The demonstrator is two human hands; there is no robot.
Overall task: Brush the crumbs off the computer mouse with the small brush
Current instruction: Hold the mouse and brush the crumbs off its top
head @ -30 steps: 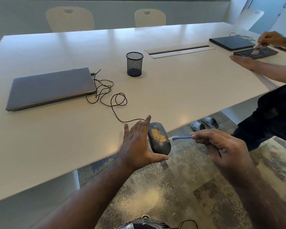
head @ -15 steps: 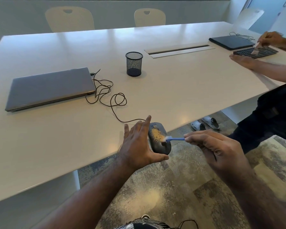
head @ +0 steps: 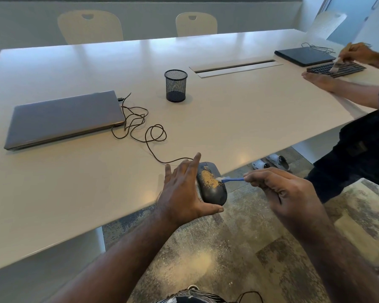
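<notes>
Lying at the near edge of the white table [head: 228,119], the black computer mouse [head: 212,191] hangs partly past the rim, over the carpet. A patch of tan crumbs [head: 208,179] covers the front half of its back. The left hand [head: 184,191] holds the mouse from its left side: the fingers stand straight and close together along that flank, while the thumb curls round under the near end. How much of the mouse's left side the palm touches is hidden by the hand itself. The right hand [head: 278,191] sits just right of the mouse, fingers curled tight, pinching the blue handle of the small brush [head: 232,179]. The brush lies roughly level, its pale bristle head touching the right edge of the crumb patch. Most of the handle is buried inside the fist.

The mouse's dark cable [head: 140,127] runs off from behind the left fingertips in loose loops to a closed grey laptop [head: 64,119] on the left of the table. A black mesh cup [head: 176,85] stands farther back. At the far right, another person's hands [head: 357,53] work a brush over a black keyboard [head: 337,68], beside a dark closed laptop [head: 304,55]; that person's body is cut off by the frame edge. A pair of white shoes [head: 271,161] shows under the table.
</notes>
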